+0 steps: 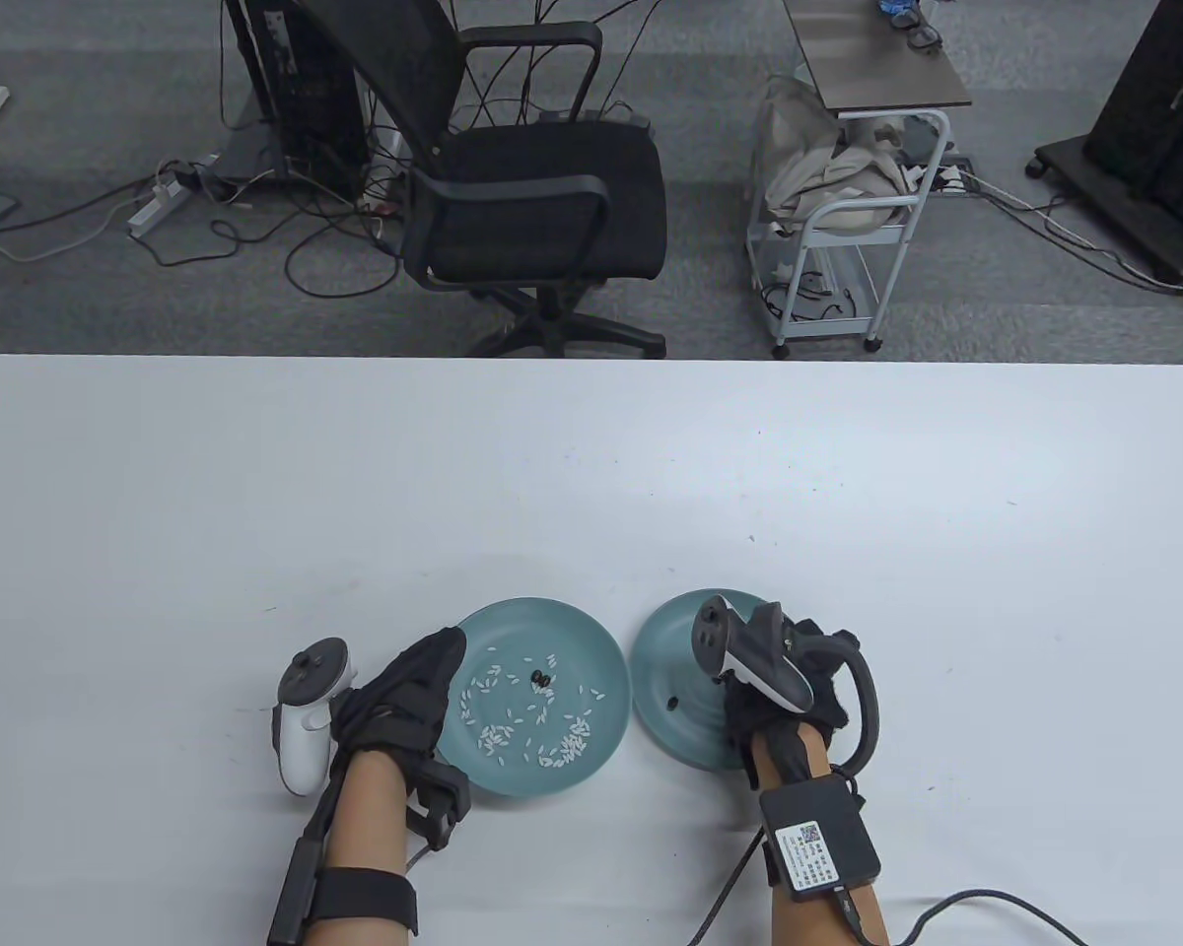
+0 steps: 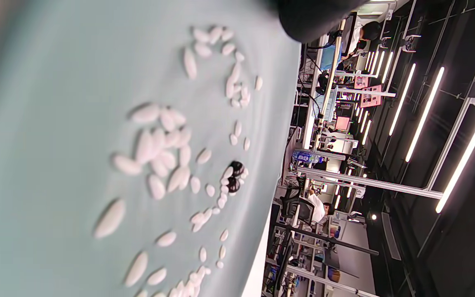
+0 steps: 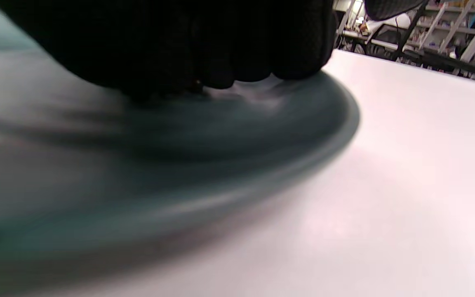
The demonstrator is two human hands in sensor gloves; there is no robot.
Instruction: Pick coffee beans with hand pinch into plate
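Note:
Two teal plates sit near the table's front edge. The left plate (image 1: 606, 655) holds several white grains and two dark coffee beans (image 1: 539, 678) near its middle; the beans also show in the left wrist view (image 2: 235, 176). The right plate (image 1: 665, 655) holds one dark bean (image 1: 672, 704). My left hand (image 1: 409, 690) rests at the left plate's left rim, fingers over its edge. My right hand (image 1: 774, 695) lies over the right plate's right side, its fingers (image 3: 237, 62) curled down onto the plate (image 3: 262, 136). Whether they pinch a bean is hidden.
The white table (image 1: 591, 473) stretches far back behind the plates. A black office chair (image 1: 532, 187) and a white cart (image 1: 848, 197) stand on the floor beyond the table's far edge. A cable (image 1: 986, 902) trails from my right wrist.

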